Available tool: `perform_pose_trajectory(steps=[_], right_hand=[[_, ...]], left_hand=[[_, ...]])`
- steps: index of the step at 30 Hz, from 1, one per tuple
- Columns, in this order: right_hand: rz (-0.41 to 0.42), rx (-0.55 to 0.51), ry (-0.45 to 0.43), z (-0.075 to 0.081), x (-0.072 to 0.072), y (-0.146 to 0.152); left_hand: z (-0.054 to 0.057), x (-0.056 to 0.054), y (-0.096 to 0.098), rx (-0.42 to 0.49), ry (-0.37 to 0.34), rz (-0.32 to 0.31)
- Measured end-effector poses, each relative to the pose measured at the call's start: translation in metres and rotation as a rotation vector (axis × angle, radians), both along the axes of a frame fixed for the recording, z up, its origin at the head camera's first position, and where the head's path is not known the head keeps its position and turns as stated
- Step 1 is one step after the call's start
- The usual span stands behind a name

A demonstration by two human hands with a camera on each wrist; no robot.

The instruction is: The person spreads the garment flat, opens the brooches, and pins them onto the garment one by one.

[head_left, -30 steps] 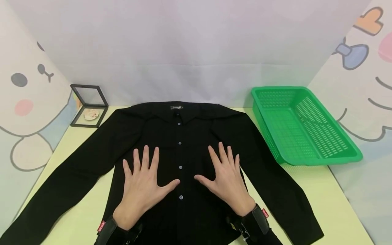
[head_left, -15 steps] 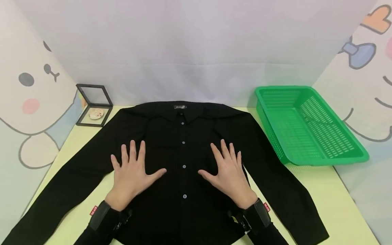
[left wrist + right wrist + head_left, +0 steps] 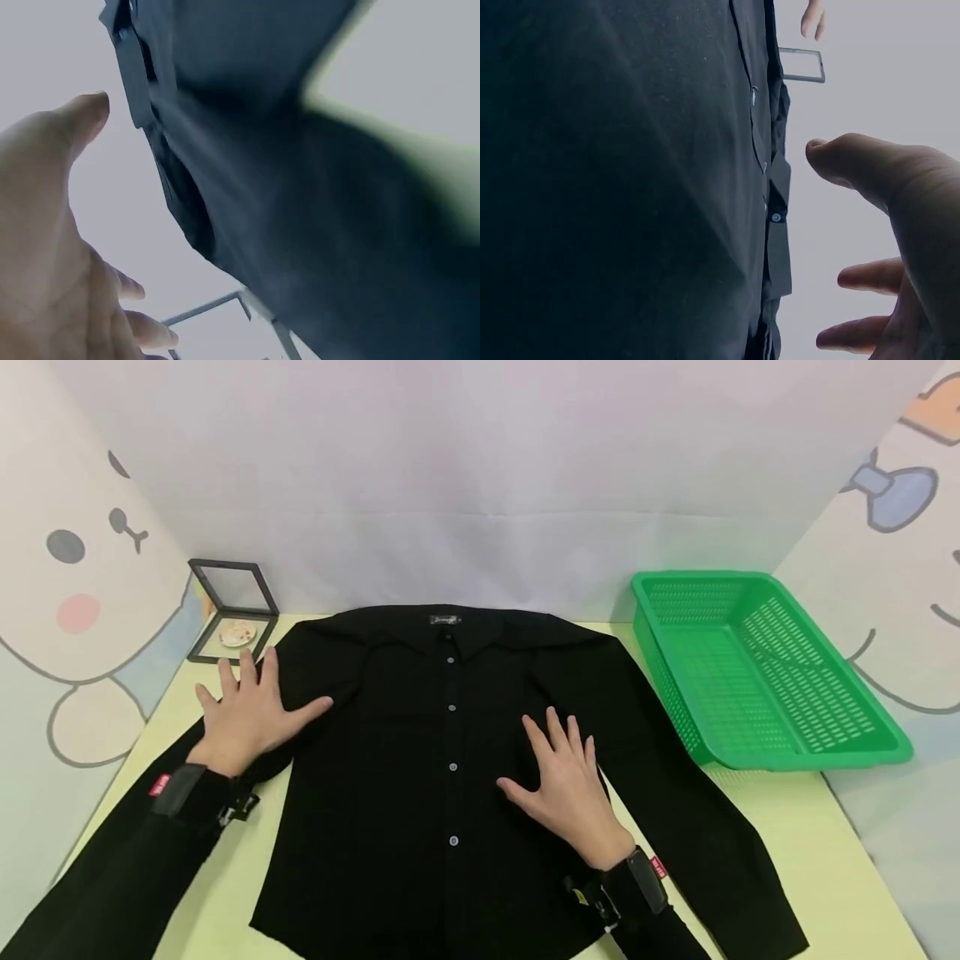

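Note:
A black button-up shirt [image 3: 397,793] lies spread flat, collar at the back and both sleeves stretched out to the sides. My left hand [image 3: 243,718], fingers spread, is over the shirt's left sleeve near the shoulder. In the left wrist view that hand [image 3: 52,217] is raised apart from the black cloth [image 3: 247,172]. My right hand [image 3: 566,793] has its fingers spread too, above the right side of the shirt front. The right wrist view shows a gap between its thumb [image 3: 855,157] and the shirt [image 3: 630,187]. Neither hand holds anything.
A green plastic basket [image 3: 757,693] stands at the back right. At the back left is an open black-framed case [image 3: 232,610] with a small round pale item [image 3: 237,633] in it. The pale yellow table [image 3: 810,835] shows around the shirt, with walls on three sides.
My left hand has moved left and away from me, from the shirt front to over the left sleeve. The right hand has barely moved. The shirt lies as before.

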State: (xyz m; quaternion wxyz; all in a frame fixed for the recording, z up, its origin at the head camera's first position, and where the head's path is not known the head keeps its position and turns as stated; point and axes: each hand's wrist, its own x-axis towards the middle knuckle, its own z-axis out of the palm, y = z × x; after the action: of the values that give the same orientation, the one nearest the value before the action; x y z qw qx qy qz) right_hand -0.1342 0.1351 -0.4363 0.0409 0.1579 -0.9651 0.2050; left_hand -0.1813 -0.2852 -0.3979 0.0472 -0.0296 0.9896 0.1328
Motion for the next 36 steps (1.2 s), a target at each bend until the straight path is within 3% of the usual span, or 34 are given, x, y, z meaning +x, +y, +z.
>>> perform_pose_trajectory(steps=[10,16,24,33,36], right_hand=[[-0.005,0.007,0.008,0.0,0.002,0.001],[-0.013,-0.003,-0.001,-0.002,0.003,0.003],[-0.005,-0.032,-0.05,-0.007,0.006,0.001],[-0.02,-0.051,-0.1,-0.011,0.007,0.004],[-0.014,-0.064,-0.102,-0.011,0.006,0.004]], left_hand=[[0.027,-0.042,-0.031,-0.028,-0.034,0.012],[0.029,-0.072,-0.046,-0.03,-0.079,0.025],[0.019,-0.1,-0.065,0.013,-0.157,0.063],[-0.016,-0.117,-0.079,-0.002,-0.224,0.132],[-0.023,-0.121,-0.084,-0.023,-0.203,0.124]])
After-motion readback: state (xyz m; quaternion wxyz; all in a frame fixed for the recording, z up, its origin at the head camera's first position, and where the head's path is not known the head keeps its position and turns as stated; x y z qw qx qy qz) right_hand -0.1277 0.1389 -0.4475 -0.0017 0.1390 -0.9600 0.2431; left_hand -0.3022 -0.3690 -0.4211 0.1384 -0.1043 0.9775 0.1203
